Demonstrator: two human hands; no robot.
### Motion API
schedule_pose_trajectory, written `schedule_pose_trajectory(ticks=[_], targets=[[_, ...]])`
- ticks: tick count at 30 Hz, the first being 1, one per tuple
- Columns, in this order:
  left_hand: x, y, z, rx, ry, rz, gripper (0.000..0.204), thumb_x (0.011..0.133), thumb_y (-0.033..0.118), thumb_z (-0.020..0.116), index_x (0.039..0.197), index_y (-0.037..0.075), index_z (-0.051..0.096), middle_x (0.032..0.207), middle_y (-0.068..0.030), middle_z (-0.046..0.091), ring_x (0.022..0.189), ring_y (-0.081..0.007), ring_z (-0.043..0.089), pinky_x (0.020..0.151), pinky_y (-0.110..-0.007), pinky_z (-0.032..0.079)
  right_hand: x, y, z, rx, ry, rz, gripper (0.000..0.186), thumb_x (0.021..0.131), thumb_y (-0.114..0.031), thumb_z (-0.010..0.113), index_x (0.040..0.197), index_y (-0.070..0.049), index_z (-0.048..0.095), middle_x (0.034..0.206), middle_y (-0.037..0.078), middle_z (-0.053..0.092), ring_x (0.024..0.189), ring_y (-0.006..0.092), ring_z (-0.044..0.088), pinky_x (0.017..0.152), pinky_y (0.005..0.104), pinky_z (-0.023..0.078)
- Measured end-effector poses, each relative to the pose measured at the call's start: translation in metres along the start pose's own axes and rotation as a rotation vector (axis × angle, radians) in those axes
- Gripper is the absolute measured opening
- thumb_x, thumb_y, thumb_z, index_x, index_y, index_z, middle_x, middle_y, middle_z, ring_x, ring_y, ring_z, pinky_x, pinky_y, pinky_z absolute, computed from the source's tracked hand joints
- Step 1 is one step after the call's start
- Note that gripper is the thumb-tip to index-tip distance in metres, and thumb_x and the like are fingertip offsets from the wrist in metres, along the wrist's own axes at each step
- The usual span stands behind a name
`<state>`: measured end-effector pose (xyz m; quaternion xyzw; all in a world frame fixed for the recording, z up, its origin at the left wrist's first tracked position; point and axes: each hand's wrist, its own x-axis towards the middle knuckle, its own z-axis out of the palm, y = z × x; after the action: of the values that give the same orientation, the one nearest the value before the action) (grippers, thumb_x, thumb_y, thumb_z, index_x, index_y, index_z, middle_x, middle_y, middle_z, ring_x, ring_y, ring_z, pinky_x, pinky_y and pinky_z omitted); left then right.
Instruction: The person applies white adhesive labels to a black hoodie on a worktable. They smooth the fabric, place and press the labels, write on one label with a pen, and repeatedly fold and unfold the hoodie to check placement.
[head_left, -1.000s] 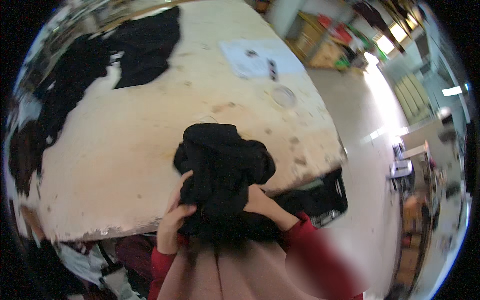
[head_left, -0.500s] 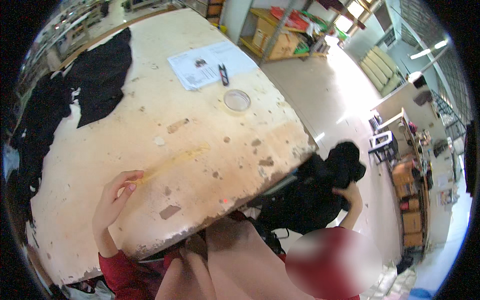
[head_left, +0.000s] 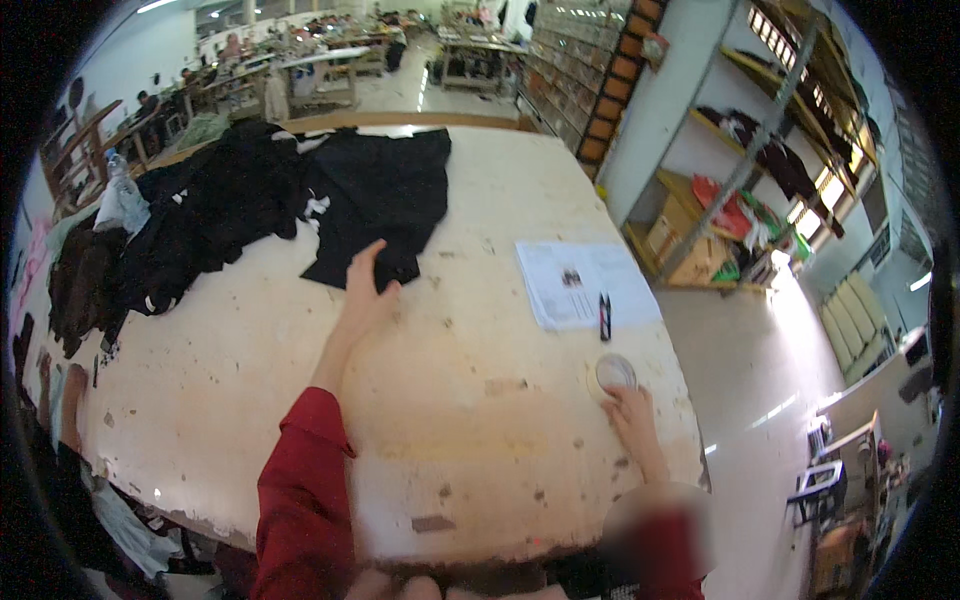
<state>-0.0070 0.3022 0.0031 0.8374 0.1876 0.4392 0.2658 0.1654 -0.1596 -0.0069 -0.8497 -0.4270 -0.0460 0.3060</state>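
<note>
My left hand [head_left: 370, 290] reaches over the pale worktable [head_left: 490, 350], fingers and thumb apart and nothing in them. Its fingertips overlap the near edge of a flat piece of black fabric [head_left: 385, 185]. Off to the right, my right hand [head_left: 632, 418] has its fingers at the near rim of a round, clear, ring-shaped thing [head_left: 617, 370]; whether it is a shallow dish or a tape roll I cannot tell. Those fingers look partly bent and slightly blurred, and their grip is unclear. Beyond it, a small black-and-red tool [head_left: 605, 318] lies across printed sheets of paper [head_left: 545, 295].
More crumpled black fabric [head_left: 215, 215] is heaped at the far left, with a clear plastic bag or bottle [head_left: 122, 190] on it. Another person's arm [head_left: 73, 405] shows at the left edge. Shelving with a cardboard box [head_left: 690, 250] stands beyond the table's right side.
My right hand has left the black cloth it held beside the table and come to the round clear thing. My left hand has moved forward to the black fabric. The view has swung left and up.
</note>
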Motion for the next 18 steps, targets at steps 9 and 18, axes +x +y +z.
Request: schedule_pose_trajectory(ticks=[9, 18], targets=[[0.028, -0.050, 0.004, 0.336, -0.223, -0.239, 0.036, 0.085, 0.007, 0.056, 0.120, 0.017, 0.061, 0.119, -0.0026, 0.062, 0.119, -0.0245, 0.051, 0.104, -0.050, 0.031, 0.015, 0.034, -0.008, -0.181, 0.211, 0.051, 0.028, 0.089, -0.012, 0.061, 0.115, -0.004, 0.059, 0.116, 0.015, 0.060, 0.114, 0.0340, 0.051, 0.104, 0.0447, 0.032], [0.021, 0.103, -0.077, 0.125, -0.065, 0.544, 0.036, 0.062, -0.003, 0.052, 0.094, 0.009, 0.064, 0.096, -0.0126, 0.047, 0.099, -0.0318, 0.046, 0.091, -0.041, 0.038, 0.032, -0.137, 0.011, 0.635, 0.019, -0.046, 0.065, 0.085, -0.015, 0.069, 0.139, 0.000, 0.037, 0.138, 0.015, 0.044, 0.126, 0.0280, 0.046, 0.102, 0.0442, 0.038]])
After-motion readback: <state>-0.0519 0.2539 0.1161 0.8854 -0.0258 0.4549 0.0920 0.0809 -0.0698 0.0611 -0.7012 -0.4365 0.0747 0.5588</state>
